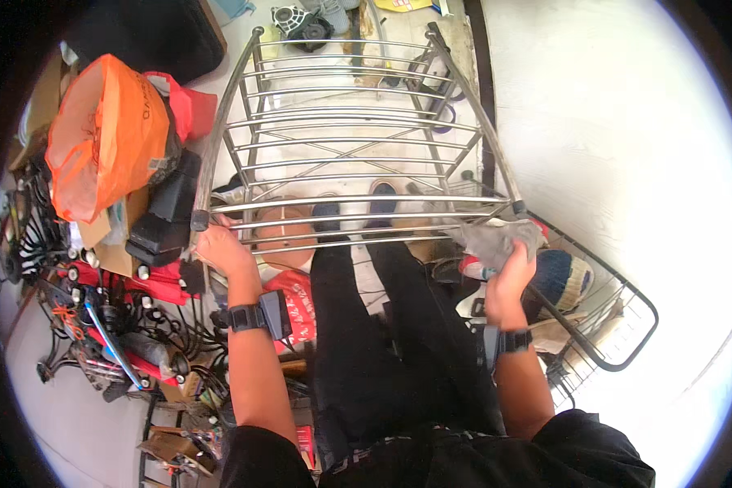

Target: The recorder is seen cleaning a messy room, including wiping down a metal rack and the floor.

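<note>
A metal tube rack (366, 144) with several shelves of thin bars stands before me, its near end at my hands. My left hand (222, 247) is closed around the rack's near left corner, just below a dark end cap. In my right hand (511, 274) is a crumpled grey cloth (497, 240), pressed against the near right corner of the rack. The fingers behind the cloth are partly hidden, and whether they also grip the rack cannot be told.
At left, an orange plastic bag (107, 140) stands above a pile of black cables and red cloth. A black wire basket (610, 329) with knitted and fabric items lies at right. Beyond the rack sits a black-and-white fan-like part (302, 27). A white wall or panel (598, 122) rises at right.
</note>
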The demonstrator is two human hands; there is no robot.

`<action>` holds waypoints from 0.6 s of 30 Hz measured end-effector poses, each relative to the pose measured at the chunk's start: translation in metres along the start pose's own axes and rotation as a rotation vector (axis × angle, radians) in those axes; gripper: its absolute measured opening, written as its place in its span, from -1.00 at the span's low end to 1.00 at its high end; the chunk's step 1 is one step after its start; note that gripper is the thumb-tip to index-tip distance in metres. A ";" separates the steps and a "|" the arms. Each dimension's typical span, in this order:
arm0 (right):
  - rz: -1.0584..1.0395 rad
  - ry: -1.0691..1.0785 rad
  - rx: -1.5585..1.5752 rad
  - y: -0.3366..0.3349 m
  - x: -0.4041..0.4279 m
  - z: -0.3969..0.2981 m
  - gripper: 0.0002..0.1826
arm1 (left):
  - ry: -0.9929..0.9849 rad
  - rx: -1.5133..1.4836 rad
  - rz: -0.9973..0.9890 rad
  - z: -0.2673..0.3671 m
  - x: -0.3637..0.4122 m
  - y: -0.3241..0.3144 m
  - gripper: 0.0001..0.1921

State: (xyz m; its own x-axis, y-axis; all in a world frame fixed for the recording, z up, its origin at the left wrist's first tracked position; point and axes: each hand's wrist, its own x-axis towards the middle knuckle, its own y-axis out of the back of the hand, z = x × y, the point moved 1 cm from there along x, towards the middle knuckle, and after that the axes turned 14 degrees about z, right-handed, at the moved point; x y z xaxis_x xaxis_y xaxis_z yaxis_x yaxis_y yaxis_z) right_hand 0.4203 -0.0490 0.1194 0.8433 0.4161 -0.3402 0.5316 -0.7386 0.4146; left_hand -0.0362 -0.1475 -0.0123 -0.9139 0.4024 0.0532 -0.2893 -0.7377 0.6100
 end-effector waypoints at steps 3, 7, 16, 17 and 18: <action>-0.185 0.241 -0.013 0.005 -0.034 -0.051 -0.50 | 0.398 -0.398 0.086 0.002 -0.031 -0.016 -0.79; -0.689 0.344 -0.282 -0.054 -0.022 -0.139 -0.33 | 0.372 -0.446 0.042 -0.011 -0.051 0.002 -0.86; -0.954 0.101 -1.183 -0.246 0.176 -0.071 -0.05 | 0.532 -0.404 0.075 -0.055 -0.089 0.007 -0.68; -0.909 0.016 -1.166 -0.264 0.172 -0.051 -0.02 | 0.513 -0.401 0.150 -0.070 -0.091 0.013 -0.65; -0.852 -0.061 -1.152 -0.277 0.170 -0.036 0.02 | 0.496 -0.405 0.221 -0.076 -0.092 0.017 -0.62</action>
State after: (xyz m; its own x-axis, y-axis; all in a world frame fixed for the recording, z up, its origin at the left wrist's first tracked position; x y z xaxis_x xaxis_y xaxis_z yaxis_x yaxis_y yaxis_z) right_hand 0.4192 0.2452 -0.0233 0.2517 0.4605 -0.8512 0.6557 0.5657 0.5000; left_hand 0.0212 -0.2381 -0.0672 -0.9583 -0.0061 -0.2858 -0.0766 -0.9578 0.2771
